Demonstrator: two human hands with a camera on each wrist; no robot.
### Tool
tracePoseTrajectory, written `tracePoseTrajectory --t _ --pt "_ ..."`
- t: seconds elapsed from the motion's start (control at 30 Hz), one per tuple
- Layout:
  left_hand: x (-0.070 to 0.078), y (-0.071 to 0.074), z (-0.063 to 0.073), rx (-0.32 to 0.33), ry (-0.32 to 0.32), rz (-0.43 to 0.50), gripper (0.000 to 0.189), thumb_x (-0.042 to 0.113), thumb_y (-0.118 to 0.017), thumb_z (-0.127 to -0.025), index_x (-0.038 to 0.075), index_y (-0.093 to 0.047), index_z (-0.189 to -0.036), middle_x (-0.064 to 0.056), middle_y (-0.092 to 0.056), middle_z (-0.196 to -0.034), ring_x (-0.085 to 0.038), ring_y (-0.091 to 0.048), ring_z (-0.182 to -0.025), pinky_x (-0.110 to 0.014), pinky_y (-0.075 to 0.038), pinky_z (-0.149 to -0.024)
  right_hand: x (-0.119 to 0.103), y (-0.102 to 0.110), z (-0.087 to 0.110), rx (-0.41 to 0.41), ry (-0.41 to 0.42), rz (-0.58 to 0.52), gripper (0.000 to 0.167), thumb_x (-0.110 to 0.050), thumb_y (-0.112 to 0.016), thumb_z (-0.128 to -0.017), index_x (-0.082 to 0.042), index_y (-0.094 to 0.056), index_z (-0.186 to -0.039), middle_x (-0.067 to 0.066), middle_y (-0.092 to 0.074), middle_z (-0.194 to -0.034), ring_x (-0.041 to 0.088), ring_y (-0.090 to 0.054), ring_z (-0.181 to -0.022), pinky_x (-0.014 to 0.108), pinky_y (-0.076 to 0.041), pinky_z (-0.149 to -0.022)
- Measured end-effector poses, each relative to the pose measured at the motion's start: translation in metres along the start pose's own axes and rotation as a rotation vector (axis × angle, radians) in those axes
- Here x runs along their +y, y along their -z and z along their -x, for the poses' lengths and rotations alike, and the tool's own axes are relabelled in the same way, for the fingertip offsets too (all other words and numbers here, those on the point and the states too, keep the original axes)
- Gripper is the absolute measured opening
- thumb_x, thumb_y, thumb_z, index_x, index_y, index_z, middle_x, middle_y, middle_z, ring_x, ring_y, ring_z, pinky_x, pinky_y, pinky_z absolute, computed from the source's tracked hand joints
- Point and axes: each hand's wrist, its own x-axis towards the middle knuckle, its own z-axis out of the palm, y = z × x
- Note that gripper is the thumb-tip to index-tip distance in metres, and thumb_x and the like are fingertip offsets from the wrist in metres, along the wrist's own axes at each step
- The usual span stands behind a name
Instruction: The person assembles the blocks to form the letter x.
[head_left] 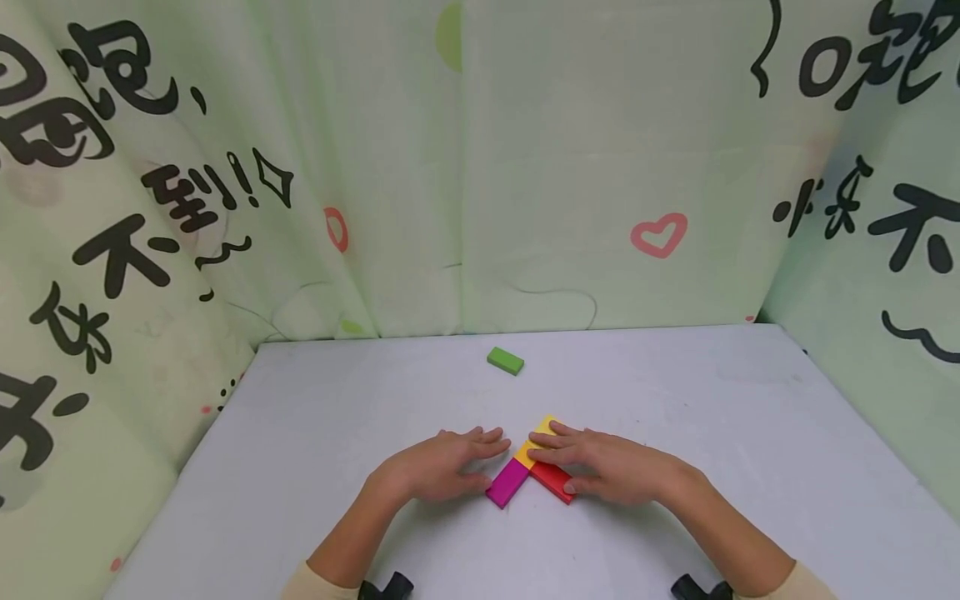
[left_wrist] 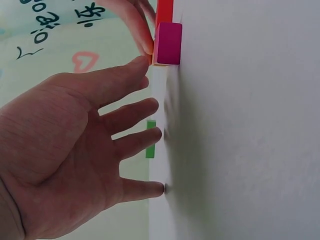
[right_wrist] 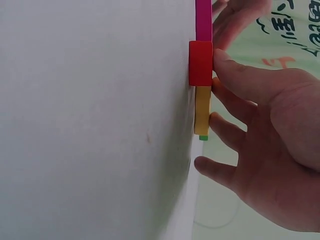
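A magenta block (head_left: pixel 507 483), a red block (head_left: pixel 552 482) and a yellow piece (head_left: pixel 523 454) meet in a branching shape on the table. Fingers hide part of the yellow, so whether it is one block or two I cannot tell. My left hand (head_left: pixel 446 467) lies left of the magenta block, fingers spread, its thumb tip close beside the block; contact is unclear. On the other side, my right hand (head_left: pixel 611 467) rests with extended fingers over the yellow and its thumb on the red block (right_wrist: pixel 201 63). Neither hand grips anything.
A single green block (head_left: pixel 506 361) lies farther back, near the table's rear edge. The white table (head_left: pixel 360 383) is bordered at the back and sides by a pale green curtain (head_left: pixel 555 167) with black lettering and red hearts.
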Motion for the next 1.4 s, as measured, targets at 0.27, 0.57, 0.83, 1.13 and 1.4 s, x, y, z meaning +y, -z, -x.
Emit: tracePoseTrajectory --t 0.27,0.57,0.83,1.13,1.4 --pt "-0.004 0.006 -0.004 0.028 -0.015 -0.030 0.059 0.030 -0.067 -0.103 0.027 -0.047 -0.158 0.004 -0.040 -0.167 -0.021 -0.037 -0.155 -0.057 -0.031 -0.124 -0.001 0.001 -0.001 0.003 0.002 0.010 0.059 -0.013 -0.066 -0.101 -0.025 -0.049 -0.157 -0.003 -0.041 -0.167 0.037 -0.025 -0.159 0.060 -0.039 -0.117" --pt "-0.011 0.021 -0.017 0.109 -0.014 -0.040 0.054 0.022 -0.070 -0.101 0.022 -0.056 -0.152 -0.003 -0.053 -0.158 -0.026 -0.048 -0.148 -0.049 -0.044 -0.118 0.002 -0.001 -0.001 0.010 0.006 0.001 0.058 -0.012 -0.066 -0.101 -0.025 -0.051 -0.156 -0.002 -0.042 -0.166 0.038 -0.025 -0.159 0.059 -0.039 -0.117" --pt "-0.018 0.033 -0.039 0.191 -0.018 -0.086 0.048 0.016 -0.071 -0.100 0.018 -0.062 -0.147 -0.006 -0.064 -0.144 -0.026 -0.058 -0.136 -0.045 -0.050 -0.111 0.002 -0.001 -0.003 -0.001 -0.003 0.008 0.057 -0.015 -0.067 -0.101 -0.024 -0.052 -0.155 -0.002 -0.042 -0.166 0.037 -0.026 -0.159 0.059 -0.038 -0.118" --pt "-0.023 0.040 -0.068 0.270 0.033 -0.116 0.046 0.012 -0.071 -0.099 0.015 -0.064 -0.144 -0.009 -0.065 -0.141 -0.027 -0.059 -0.133 -0.043 -0.053 -0.109 0.002 0.001 -0.003 -0.012 -0.012 0.000 0.056 -0.017 -0.067 -0.101 -0.024 -0.052 -0.155 -0.002 -0.042 -0.166 0.036 -0.025 -0.159 0.059 -0.037 -0.119" --pt "-0.032 0.042 -0.090 0.338 0.077 -0.073 0.044 0.010 -0.067 -0.100 0.015 -0.064 -0.144 -0.010 -0.063 -0.139 -0.027 -0.059 -0.130 -0.042 -0.052 -0.110 0.003 0.001 -0.002 -0.013 0.001 -0.017 0.057 -0.016 -0.067 -0.100 -0.024 -0.052 -0.155 -0.001 -0.041 -0.167 0.037 -0.025 -0.159 0.060 -0.037 -0.119"
